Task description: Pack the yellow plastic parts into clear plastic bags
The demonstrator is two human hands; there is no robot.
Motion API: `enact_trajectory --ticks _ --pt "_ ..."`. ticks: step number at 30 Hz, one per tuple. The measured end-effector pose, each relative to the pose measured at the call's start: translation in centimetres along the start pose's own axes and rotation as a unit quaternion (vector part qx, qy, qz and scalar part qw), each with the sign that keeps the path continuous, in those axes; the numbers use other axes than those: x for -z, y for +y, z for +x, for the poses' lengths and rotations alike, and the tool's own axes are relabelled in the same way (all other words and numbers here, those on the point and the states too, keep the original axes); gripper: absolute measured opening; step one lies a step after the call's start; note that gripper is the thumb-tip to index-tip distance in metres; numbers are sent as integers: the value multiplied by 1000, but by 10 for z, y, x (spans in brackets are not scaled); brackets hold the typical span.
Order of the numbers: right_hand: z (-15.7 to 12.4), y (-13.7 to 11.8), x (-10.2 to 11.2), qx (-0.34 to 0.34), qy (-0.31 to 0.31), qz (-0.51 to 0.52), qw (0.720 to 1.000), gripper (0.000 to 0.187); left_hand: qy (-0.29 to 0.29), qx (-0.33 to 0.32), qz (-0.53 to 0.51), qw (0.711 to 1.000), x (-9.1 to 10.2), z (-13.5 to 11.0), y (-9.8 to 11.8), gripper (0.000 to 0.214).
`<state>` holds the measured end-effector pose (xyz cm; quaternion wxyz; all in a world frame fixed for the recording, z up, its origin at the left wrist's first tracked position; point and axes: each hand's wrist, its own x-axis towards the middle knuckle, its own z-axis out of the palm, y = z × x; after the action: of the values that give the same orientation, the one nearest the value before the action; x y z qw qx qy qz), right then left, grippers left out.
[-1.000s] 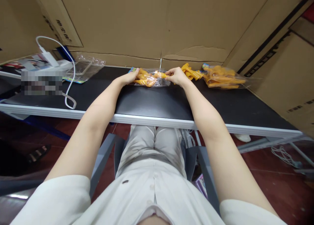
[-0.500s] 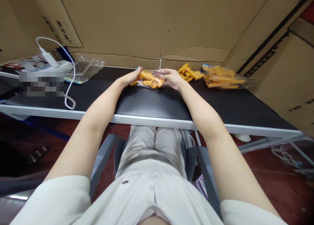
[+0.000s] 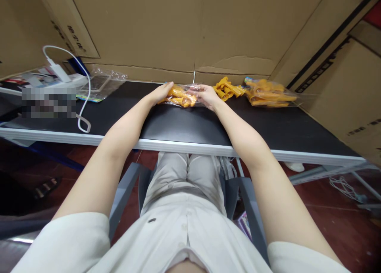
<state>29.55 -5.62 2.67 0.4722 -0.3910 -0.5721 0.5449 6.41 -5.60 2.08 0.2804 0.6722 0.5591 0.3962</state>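
Note:
A clear plastic bag (image 3: pixel 180 101) with yellow-orange, horn-shaped plastic pieces inside lies on the black tabletop (image 3: pixel 187 126) between my hands. My left hand (image 3: pixel 162 93) is closed on the bag's left end. At the right end, my right hand (image 3: pixel 206 96) pinches the clear film with bent fingers. Just right of that hand, several loose yellow plastic pieces (image 3: pixel 228 88) lie in a small heap. Beyond them rests a second clear bag (image 3: pixel 270 93) filled with the same kind of pieces.
Cardboard panels (image 3: pixel 166 31) stand along the back and right of the table. On the left lie a white cable (image 3: pixel 89 82), a white plug (image 3: pixel 60 72), a flat clear packet (image 3: pixel 101 85) and a blurred-out item. The table has a silver front edge (image 3: pixel 190 147).
My right hand has shifted slightly left along the bag's right end. My left hand stays at the left end, and the bag and other pieces stay about where they were.

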Motion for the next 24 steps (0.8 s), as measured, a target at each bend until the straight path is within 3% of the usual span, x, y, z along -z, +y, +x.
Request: enact_trajectory --ticks 6,12,16,21,24 --pt "-3 0 -5 8 4 -20 1000 28 11 41 23 999 3 -8 12 60" --pt "-4 -2 -11 4 25 17 1000 21 18 32 -10 999 0 -2 1 69" --pt "-1 0 -10 6 26 33 999 21 24 -10 -35 999 2 -1 -2 54" --pt "5 4 -11 4 14 68 998 25 42 -64 8 997 7 1 -3 24" --pt "4 4 -16 0 6 113 994 29 58 -83 13 995 7 4 -5 18"
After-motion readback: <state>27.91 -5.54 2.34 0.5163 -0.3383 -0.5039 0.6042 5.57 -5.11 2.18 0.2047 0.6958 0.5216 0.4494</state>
